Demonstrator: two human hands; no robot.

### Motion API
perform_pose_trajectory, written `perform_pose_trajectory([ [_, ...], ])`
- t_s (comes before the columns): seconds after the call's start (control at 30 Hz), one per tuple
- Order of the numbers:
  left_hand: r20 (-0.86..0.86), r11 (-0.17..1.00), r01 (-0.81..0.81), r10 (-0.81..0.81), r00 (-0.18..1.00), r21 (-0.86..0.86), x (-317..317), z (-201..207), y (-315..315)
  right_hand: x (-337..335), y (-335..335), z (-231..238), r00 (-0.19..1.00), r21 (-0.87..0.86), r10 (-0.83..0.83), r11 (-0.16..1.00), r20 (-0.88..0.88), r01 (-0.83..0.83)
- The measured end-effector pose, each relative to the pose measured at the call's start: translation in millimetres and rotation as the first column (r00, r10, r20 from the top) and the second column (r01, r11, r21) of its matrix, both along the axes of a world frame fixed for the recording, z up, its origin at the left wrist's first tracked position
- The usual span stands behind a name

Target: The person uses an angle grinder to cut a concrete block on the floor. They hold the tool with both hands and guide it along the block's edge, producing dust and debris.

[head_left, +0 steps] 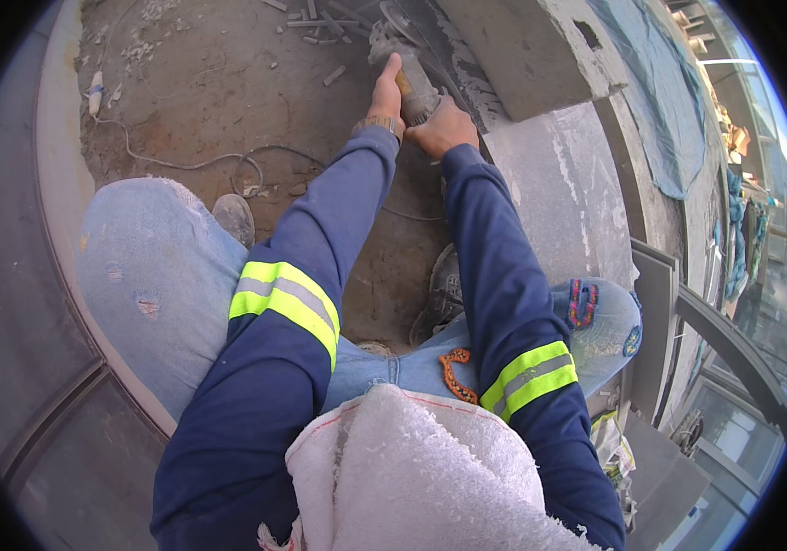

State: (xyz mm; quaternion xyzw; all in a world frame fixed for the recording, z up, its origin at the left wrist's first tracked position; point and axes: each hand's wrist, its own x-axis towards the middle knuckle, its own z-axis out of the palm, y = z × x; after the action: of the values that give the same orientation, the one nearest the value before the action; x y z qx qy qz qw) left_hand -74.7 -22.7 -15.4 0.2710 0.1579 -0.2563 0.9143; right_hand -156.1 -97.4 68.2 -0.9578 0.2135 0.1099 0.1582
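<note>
An angle grinder (421, 98), dusty and grey with a yellowish patch, is held out in front of me with both hands. My left hand (387, 95) grips its left side, thumb laid along the body near the gear head. My right hand (448, 127) is wrapped round the rear end of the body. The round disc and guard (402, 22) point away from me, beside the lower edge of a concrete block. Whether the disc touches the block or spins cannot be made out.
A concrete block (531, 55) stands at the far right, with a grey slab (554, 184) nearer. Broken strips (327, 23) lie on the dusty floor at the top. A cord (186, 165) runs from a white connector (96, 94) at the left. Grey panels (39, 275) border the left side.
</note>
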Motion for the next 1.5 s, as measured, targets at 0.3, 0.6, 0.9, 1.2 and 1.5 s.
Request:
perform_pose_trajectory([
  [0.3, 0.017, 0.998, -0.056, 0.056, 0.998, 0.015, 2, -11, -1, 0, 4, 8, 0.999, 0.019, 0.01, 1.0, -0.052, -0.009],
  [0.6, 0.04, 0.998, -0.037, 0.039, 0.998, -0.05, -20, -5, 2, -15, 1, 10, 1.0, 0.068, 0.011, 0.998, -0.029, -0.009],
  [0.9, 0.043, 0.998, -0.038, 0.04, 0.998, -0.043, -41, 4, 2, -31, -1, 14, 1.0, 0.089, -0.007, 0.996, -0.022, 0.009],
  [1.2, 0.059, 1.0, -0.01, 0.01, 0.998, -0.004, -48, 1, 0, -40, -3, 14, 1.0, 0.092, -0.017, 0.996, -0.013, 0.018],
  [1.5, 0.052, 1.0, -0.023, 0.023, 0.998, 0.002, -55, 0, -4, -47, -6, 11, 1.0, 0.093, -0.026, 0.995, -0.013, 0.027],
])
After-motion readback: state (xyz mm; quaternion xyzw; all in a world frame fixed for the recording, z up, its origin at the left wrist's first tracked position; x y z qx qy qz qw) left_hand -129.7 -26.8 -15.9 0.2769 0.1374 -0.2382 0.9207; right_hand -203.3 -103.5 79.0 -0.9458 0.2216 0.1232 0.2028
